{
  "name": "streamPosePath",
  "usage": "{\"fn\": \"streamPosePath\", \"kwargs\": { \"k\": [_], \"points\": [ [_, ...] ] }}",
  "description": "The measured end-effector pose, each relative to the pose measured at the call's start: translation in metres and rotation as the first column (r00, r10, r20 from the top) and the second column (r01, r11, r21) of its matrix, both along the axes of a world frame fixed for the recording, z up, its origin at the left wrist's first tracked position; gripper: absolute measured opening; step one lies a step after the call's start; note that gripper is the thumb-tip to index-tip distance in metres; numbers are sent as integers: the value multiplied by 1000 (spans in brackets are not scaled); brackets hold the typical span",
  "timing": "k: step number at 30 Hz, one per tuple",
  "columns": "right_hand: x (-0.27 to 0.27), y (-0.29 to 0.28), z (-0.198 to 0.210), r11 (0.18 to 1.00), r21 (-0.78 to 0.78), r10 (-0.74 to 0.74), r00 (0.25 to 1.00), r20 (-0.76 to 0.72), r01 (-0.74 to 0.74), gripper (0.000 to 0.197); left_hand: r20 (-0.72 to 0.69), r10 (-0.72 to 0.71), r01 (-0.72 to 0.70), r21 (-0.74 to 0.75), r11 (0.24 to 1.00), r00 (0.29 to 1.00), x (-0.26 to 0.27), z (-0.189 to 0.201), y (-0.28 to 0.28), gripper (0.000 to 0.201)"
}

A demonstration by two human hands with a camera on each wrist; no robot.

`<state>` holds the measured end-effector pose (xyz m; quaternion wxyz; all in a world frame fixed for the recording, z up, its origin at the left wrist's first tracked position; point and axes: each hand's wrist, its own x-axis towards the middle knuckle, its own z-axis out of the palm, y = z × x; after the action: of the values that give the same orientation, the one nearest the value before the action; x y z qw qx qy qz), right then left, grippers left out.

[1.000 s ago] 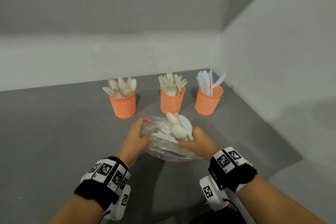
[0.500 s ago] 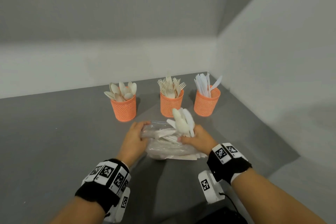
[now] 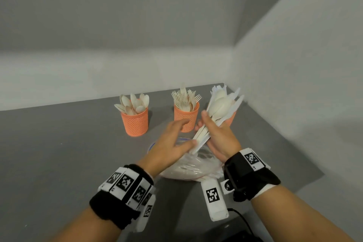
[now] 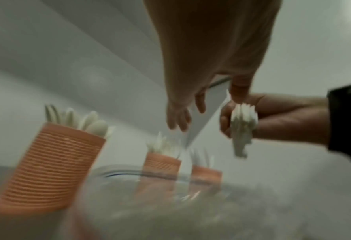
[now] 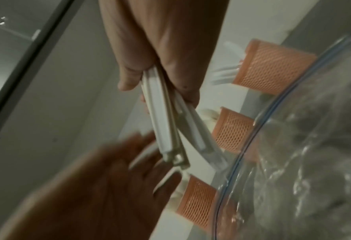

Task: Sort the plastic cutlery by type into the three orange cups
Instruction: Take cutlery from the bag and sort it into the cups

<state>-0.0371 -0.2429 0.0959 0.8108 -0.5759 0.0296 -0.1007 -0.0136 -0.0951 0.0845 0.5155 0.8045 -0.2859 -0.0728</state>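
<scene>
My right hand (image 3: 211,131) grips a bundle of white plastic spoons and knives (image 3: 221,107) by the handles, raised above the table and tilted up to the right. My left hand (image 3: 181,133) is open beside it, its thumb at the handle ends (image 5: 174,159). Three orange mesh cups stand in a row behind: the left cup (image 3: 135,124) holds spoons, the middle cup (image 3: 186,119) forks. The right cup (image 3: 232,119), holding knives (image 5: 226,76), is mostly hidden behind the bundle. A clear plastic bag (image 3: 188,169) with more cutlery lies under my hands.
The grey table (image 3: 59,153) ends at a white wall behind the cups and another wall close on the right (image 3: 294,104). A black cable and a dark object (image 3: 241,228) lie at the near edge.
My right hand has lifted the bundle out of the bag, up and to the right. My left hand has let go of the bag and risen to the handle ends.
</scene>
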Motion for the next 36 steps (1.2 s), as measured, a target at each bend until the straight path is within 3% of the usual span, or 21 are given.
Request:
{"fn": "streamPosePath", "kwargs": {
  "k": [3, 6, 10, 15, 17, 19, 22, 26, 30, 34, 36],
  "points": [
    [-2, 18, -2, 981, -156, 109, 992, -62, -117, 25, -282, -178, 128, -186, 974, 943, 1, 14, -14, 62],
    [0, 20, 0, 894, -399, 157, 977, -147, -204, 42, -388, -242, 150, -253, 956, 889, 1, 13, -14, 53],
    [-5, 15, 8, 769, -592, 187, 971, -151, -241, 28, -479, -279, 105, -358, 928, 832, 2, 10, -7, 35],
    [-2, 21, -1, 864, -503, -52, 996, -72, 9, 28, -506, -271, 11, -459, 889, 819, 7, 3, -7, 40],
    [-2, 22, 2, 854, -515, -109, 993, -40, 73, 27, -488, -258, 5, -461, 887, 834, 8, 1, -7, 41],
    [-1, 22, 2, 867, -497, -63, 997, -40, 34, 17, -492, -239, -23, -468, 883, 837, 9, 1, -7, 37],
    [0, 22, 3, 909, -414, 5, 995, -97, -45, 33, -502, -228, -49, -479, 877, 834, 12, 0, -5, 35],
    [-2, 21, 7, 931, -358, 41, 995, -94, -73, 23, -522, -213, -81, -484, 871, 826, 14, -3, -6, 39],
    [4, 19, 4, 919, -393, -58, 997, -57, 31, 11, -534, -179, -125, -485, 865, 827, 14, -5, -9, 25],
    [7, 23, 2, 911, -383, -180, 983, -43, 151, 20, -520, -151, -136, -473, 870, 841, 14, -5, -10, 12],
    [7, 23, 2, 899, -405, -211, 975, -74, 164, 21, -507, -136, -126, -448, 885, 851, 14, -6, -9, 15]
  ]
}}
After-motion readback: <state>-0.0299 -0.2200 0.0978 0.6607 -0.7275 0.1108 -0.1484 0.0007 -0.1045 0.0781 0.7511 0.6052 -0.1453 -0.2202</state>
